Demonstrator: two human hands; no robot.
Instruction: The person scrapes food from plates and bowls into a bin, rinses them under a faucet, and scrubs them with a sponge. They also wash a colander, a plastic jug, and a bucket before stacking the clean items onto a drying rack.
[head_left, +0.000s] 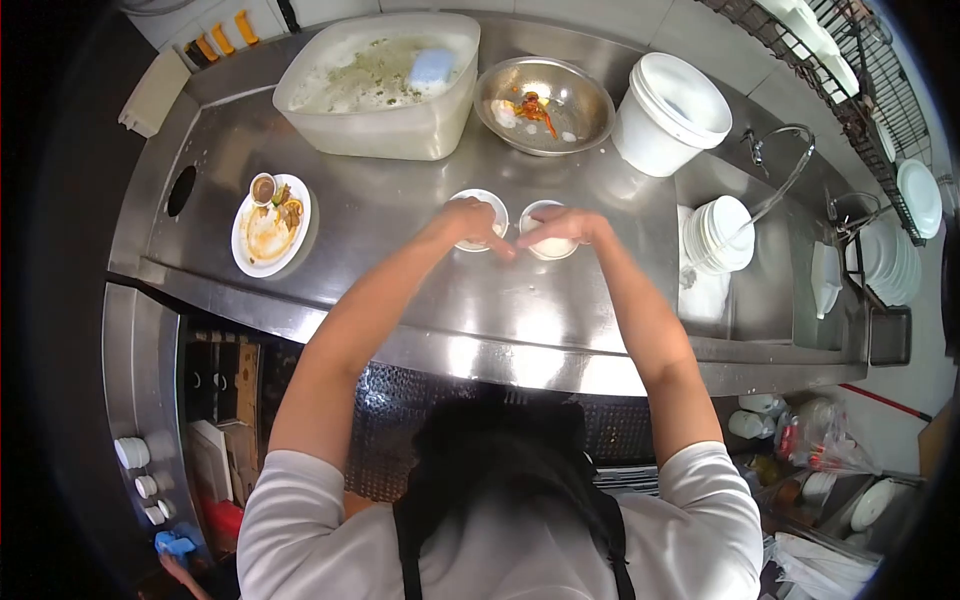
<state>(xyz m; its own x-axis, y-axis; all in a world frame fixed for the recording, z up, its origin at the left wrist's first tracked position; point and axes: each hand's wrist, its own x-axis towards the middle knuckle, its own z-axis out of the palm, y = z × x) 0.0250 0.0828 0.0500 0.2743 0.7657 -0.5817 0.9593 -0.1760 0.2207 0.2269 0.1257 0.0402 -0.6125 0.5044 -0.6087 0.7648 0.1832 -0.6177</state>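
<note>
Head view: from where I stand, the person's 2 bare hands are over 2 small white bowls on the steel counter, and the large plastic tub is my landmark. The left small bowl sits nearer the person than the tub, off its right front corner; the right small bowl is just beside it, farther right of the tub. Both look upright, with something pale inside.

The left hand lies over its bowl's near left side, 1 digit stretched towards the other bowl. The right hand arches over the other bowl from the right, a digit reaching inward across it. I can't tell whether either hand is pinching a rim, since the undersides of the fingers are hidden.

I'd judge the step in hand to be close handling of these 2 bowls. Any move from this position calls for a secure hold on each rim and a level lift, because the contents could tip and the bowls could knock together.

Right of the tub stands a metal bowl with food scraps, and farther right a white bucket. Inside the tub, a blue sponge sits among the suds. Left of the tub and nearer the person is a soiled oval plate with a sauce cup.
</note>
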